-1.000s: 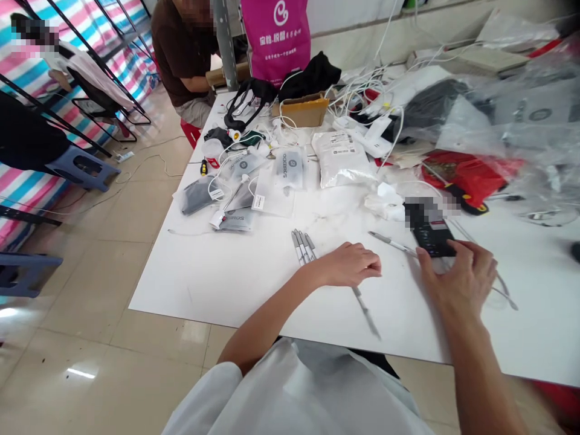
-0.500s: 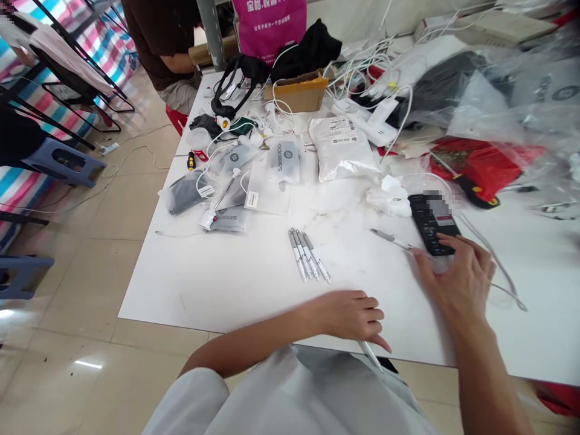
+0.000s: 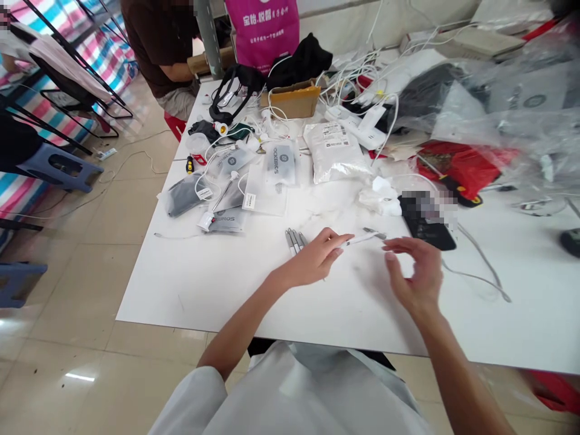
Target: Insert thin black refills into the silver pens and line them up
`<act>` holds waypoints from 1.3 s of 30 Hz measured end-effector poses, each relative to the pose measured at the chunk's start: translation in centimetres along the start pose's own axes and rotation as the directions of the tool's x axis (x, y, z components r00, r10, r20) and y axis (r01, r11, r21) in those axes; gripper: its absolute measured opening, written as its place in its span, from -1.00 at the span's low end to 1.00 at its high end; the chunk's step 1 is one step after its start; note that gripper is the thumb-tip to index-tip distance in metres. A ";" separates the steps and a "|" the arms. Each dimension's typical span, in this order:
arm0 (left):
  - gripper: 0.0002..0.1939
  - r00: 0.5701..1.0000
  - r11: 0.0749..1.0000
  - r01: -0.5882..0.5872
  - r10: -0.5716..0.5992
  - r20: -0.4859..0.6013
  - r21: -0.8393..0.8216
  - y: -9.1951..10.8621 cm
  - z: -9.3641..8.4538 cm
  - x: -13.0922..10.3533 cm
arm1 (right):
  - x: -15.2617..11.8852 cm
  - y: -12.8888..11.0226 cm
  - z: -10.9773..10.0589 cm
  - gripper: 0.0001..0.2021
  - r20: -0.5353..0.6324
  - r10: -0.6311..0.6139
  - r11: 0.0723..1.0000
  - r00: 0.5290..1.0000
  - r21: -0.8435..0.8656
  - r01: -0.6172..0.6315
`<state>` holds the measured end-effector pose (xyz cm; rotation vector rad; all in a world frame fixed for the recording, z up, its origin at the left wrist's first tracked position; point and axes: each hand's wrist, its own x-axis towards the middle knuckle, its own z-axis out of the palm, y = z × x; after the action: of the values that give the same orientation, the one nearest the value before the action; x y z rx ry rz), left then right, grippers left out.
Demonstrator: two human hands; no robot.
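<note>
Left hand (image 3: 312, 260) nearly closed, pinching slim white pen (image 3: 357, 240). Right hand (image 3: 419, 275) empty, fingers curved, thumb apart. Grey-tipped pens (image 3: 295, 239) partly behind left hand, smooth white tabletop (image 3: 272, 314). Right hand now off flat black phone (image 3: 430, 232); left hand farther from near edge.

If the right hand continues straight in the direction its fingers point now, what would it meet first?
Probably the grey pen end just beyond the fingertips of the right hand; the hand's height is unclear, so it might pass above.
</note>
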<state>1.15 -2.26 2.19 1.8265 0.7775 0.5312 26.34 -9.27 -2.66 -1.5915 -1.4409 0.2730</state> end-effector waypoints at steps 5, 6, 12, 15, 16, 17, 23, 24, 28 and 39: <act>-0.73 0.998 0.994 -0.059 0.060 -0.009 0.092 -2.5 -1.1 0.8 | 2.9 -3.2 3.6 -0.60 0.464 -0.047 0.975 0.885 0.212 -0.060; -0.80 0.997 0.998 -0.030 0.034 -0.073 0.048 -2.9 -1.1 0.8 | 3.7 -3.3 4.1 -0.59 0.508 -0.080 0.978 0.858 0.207 -0.032; -0.69 0.924 0.902 -0.032 -0.138 -0.357 -0.431 -4.1 -1.7 0.3 | 4.5 -2.9 6.0 -0.41 0.639 -0.012 0.974 0.769 0.183 -0.137; -0.67 0.933 0.861 -0.091 -0.102 -0.345 -0.500 -4.2 -2.0 0.4 | 3.7 -2.5 6.3 -0.41 0.602 0.068 0.962 0.796 0.170 -0.211; -0.67 0.936 0.863 -0.092 -0.095 -0.339 -0.497 -4.2 -1.9 0.5 | 3.6 -2.4 6.4 -0.42 0.597 0.073 0.963 0.799 0.167 -0.213; -0.66 0.935 0.864 -0.089 -0.099 -0.340 -0.496 -4.3 -1.8 0.6 | 3.5 -2.4 6.4 -0.42 0.594 0.069 0.965 0.802 0.163 -0.204; -0.50 0.815 0.852 -0.045 -0.270 -0.512 -0.521 -4.5 -0.3 1.1 | 3.6 -2.7 6.3 -0.41 0.545 -0.011 0.983 0.838 0.160 -0.091; -0.49 0.819 0.853 -0.070 -0.246 -0.518 -0.517 -4.4 -0.3 1.1 | 3.6 -2.8 6.2 -0.40 0.543 -0.013 0.983 0.840 0.160 -0.088; -0.42 0.873 0.853 -0.101 -0.171 -0.457 -0.512 -4.1 -0.5 0.9 | 3.5 -2.9 6.1 -0.37 0.543 -0.018 0.980 0.840 0.174 -0.092; -0.44 0.903 0.869 -0.097 -0.129 -0.411 -0.485 -4.5 -1.1 0.6 | 3.3 -2.7 6.3 -0.41 0.519 -0.043 0.982 0.854 0.180 -0.060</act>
<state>-0.38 0.08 -1.58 1.2286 0.8508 1.0488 21.14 -3.77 -2.72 -1.4227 -1.7503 0.8809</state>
